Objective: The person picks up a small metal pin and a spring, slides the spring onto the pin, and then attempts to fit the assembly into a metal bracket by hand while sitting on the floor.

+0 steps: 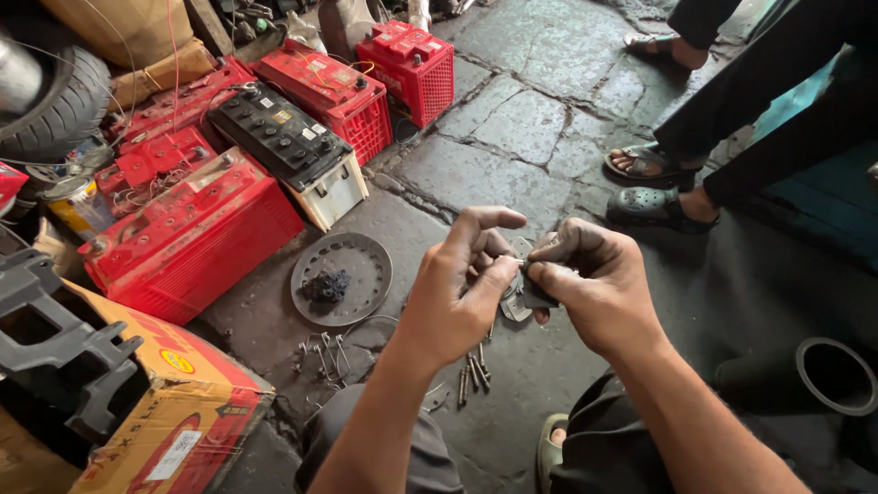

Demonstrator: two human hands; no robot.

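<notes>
My left hand (457,293) and my right hand (599,288) meet in the middle of the head view, both closed on a small grey metal part (519,295) with a dark piece on it. The fingers hide most of the part. Below my hands, several bolts and screws (473,370) lie on the stone floor. To the left of them rests a round perforated metal disc (343,277) with a dark greasy lump at its centre. A few bent wire clips (320,352) are scattered just below the disc.
Several red batteries (187,238) and one black-and-white battery (297,155) line the floor at left. A tyre (55,101) sits top left, a cardboard box (165,402) with a black plastic frame bottom left. Other people's sandalled feet (654,187) stand at right, a black pipe (837,375) lower right.
</notes>
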